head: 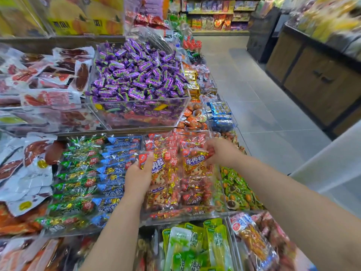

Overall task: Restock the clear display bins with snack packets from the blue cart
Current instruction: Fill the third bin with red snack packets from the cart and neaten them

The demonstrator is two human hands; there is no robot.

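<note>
A clear display bin [181, 217] in the middle tier holds red and gold beef snack packets. My left hand [139, 175] grips one such packet [159, 167] by its left edge, thumb on top. My right hand [219, 152] pinches the upper right corner of a second beef packet [195, 163], lying over the bin's right half. Both packets lie on the pile inside the bin. The blue cart is out of view.
Left of the bin sit green and blue packets [93, 173]. Above is a bin of purple candies [136, 75]. Green packets [195, 247] fill the tier below, and small green ones [237, 189] lie at the right. A tiled aisle [263, 106] runs past on the right.
</note>
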